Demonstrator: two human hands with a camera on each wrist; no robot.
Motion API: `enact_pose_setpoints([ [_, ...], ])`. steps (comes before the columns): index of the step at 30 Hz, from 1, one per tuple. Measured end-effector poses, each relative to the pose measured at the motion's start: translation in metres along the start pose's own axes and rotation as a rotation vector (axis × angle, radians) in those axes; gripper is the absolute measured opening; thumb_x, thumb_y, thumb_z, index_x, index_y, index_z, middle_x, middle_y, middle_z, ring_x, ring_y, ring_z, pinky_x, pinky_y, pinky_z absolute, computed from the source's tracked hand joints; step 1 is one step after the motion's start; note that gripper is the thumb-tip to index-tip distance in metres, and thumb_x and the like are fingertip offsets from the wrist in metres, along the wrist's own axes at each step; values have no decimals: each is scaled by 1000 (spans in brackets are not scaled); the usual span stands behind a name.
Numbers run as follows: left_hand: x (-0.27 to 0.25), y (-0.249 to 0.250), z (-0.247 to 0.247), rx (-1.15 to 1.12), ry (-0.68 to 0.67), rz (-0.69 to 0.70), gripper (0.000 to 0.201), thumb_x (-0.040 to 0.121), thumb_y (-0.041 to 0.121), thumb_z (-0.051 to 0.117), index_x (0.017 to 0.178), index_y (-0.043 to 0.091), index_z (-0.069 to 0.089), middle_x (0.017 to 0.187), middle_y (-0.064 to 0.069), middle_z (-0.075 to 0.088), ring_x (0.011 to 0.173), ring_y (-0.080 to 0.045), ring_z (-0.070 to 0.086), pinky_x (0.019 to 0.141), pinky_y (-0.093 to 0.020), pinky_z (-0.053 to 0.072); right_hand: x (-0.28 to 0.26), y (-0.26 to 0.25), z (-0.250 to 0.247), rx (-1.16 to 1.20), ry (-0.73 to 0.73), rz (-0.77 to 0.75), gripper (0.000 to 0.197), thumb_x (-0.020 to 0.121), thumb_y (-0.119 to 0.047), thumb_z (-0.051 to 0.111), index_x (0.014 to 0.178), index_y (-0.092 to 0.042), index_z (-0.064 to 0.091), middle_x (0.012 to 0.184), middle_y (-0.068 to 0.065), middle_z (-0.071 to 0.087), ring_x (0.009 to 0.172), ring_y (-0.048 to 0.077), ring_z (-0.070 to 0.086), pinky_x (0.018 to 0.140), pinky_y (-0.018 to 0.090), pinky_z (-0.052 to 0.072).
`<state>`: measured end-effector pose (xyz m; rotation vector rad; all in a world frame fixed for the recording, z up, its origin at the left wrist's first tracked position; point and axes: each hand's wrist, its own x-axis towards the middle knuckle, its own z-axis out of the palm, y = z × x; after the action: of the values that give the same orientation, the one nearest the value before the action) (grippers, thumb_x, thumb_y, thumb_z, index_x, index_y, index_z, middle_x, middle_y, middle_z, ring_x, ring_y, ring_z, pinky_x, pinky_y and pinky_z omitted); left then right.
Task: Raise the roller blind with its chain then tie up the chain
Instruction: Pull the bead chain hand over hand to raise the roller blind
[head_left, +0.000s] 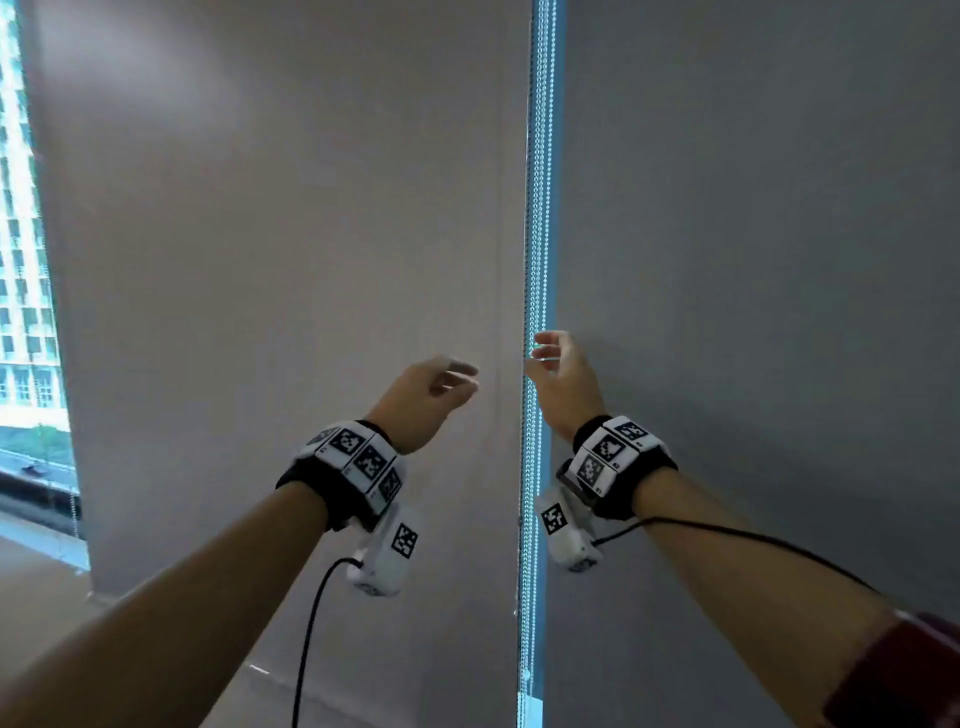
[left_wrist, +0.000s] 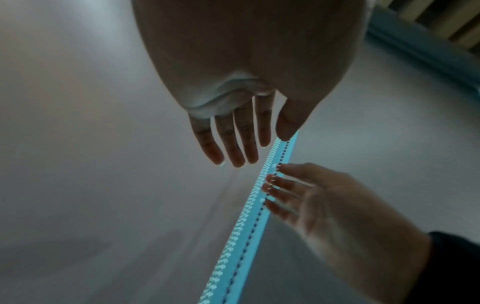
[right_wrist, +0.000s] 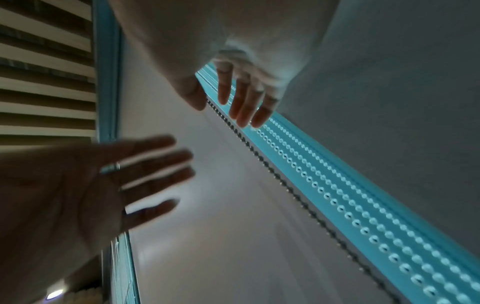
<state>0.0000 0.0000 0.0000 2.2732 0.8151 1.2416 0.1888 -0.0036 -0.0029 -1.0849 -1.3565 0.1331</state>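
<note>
Your right hand (head_left: 558, 382) is spread loose, grasping nothing, its fingertips (right_wrist: 244, 121) right at the bead chain (head_left: 535, 208) in the bright gap between two lowered roller blinds (head_left: 291, 260). Three strands of beads show there. Your left hand (head_left: 426, 400) is released too, fingers straight, just left of the chain.

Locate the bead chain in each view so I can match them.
Head: bead chain hangs vertically right of centre, by the right hand.
Left wrist: diagonal, lower centre.
Right wrist: diagonal, centre to lower right.
Shared landmark: bright blue gap between the blinds.
</note>
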Motion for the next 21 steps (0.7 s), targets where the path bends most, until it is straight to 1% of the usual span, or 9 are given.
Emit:
enact_pose_setpoints([
  [3, 21, 16, 9, -85, 82, 9, 24, 90, 4, 49, 111, 6, 59, 101, -10, 69, 86, -18, 64, 60, -6, 45, 3, -1, 11, 59, -130, 17, 21, 97, -26, 48, 105, -11, 60, 84, 7, 66, 73, 20, 64, 68, 32, 51],
  [5, 29, 21, 14, -75, 107, 26, 23, 88, 3, 45, 107, 5, 59, 95, -11, 70, 81, -19, 64, 57, -6, 44, 1, -2, 18, 84, -172, 1, 30, 101, -27, 40, 83, -17, 61, 63, 2, 55, 53, 14, 51, 55, 27, 42],
  [6, 31, 21, 15, -81, 116, 22, 23, 89, 4, 44, 105, 5, 59, 93, -10, 70, 79, -18, 63, 57, -9, 44, 1, -1, 20, 43, -142, -18, 36, 101, -27, 37, 73, -21, 59, 57, -1, 49, 49, 13, 44, 53, 26, 36],
  [9, 38, 18, 16, -116, 139, 5, 21, 93, 10, 40, 107, 7, 55, 89, -6, 64, 80, -19, 61, 61, -21, 43, -5, 5, 29, -26, -121, -116, 41, 99, -28, 34, 60, -24, 44, 52, -3, 41, 50, 20, 38, 54, 34, 33],
  [12, 47, 27, 17, -233, 123, -20, 30, 98, 23, 36, 120, 4, 44, 96, -8, 60, 86, -21, 58, 65, -26, 44, -16, 8, 38, -63, -196, -134, 42, 97, -38, 34, 57, -30, 39, 54, -6, 38, 53, 18, 34, 56, 38, 31],
  [14, 55, 39, 15, -338, 69, -12, 37, 100, 29, 31, 125, 4, 42, 103, -12, 62, 89, -23, 59, 72, -32, 46, -23, 8, 39, -108, -278, -137, 42, 99, -34, 36, 57, -27, 38, 54, -7, 38, 51, 16, 33, 57, 36, 30],
  [16, 64, 51, 13, -436, 26, 4, 37, 101, 30, 28, 122, 6, 44, 99, -13, 65, 85, -23, 63, 75, -34, 49, -32, 11, 36, -130, -359, -136, 41, 101, -27, 39, 61, -16, 44, 53, -7, 40, 49, 13, 33, 57, 30, 31],
  [18, 72, 62, 10, -543, 50, 18, 34, 101, 29, 28, 119, 7, 46, 85, -10, 63, 70, -20, 60, 65, -31, 48, -42, 16, 29, -117, -462, -108, 38, 99, -19, 40, 63, -9, 46, 52, -5, 38, 46, 10, 30, 53, 27, 28],
  [21, 78, 64, 9, -610, 141, 75, 32, 102, 25, 25, 99, 10, 52, 57, 2, 42, 45, -12, 31, 44, -23, 28, -54, 25, 15, -139, -646, -53, 44, 98, -15, 40, 54, -23, 40, 50, -5, 35, 40, 4, 27, 49, 23, 28],
])
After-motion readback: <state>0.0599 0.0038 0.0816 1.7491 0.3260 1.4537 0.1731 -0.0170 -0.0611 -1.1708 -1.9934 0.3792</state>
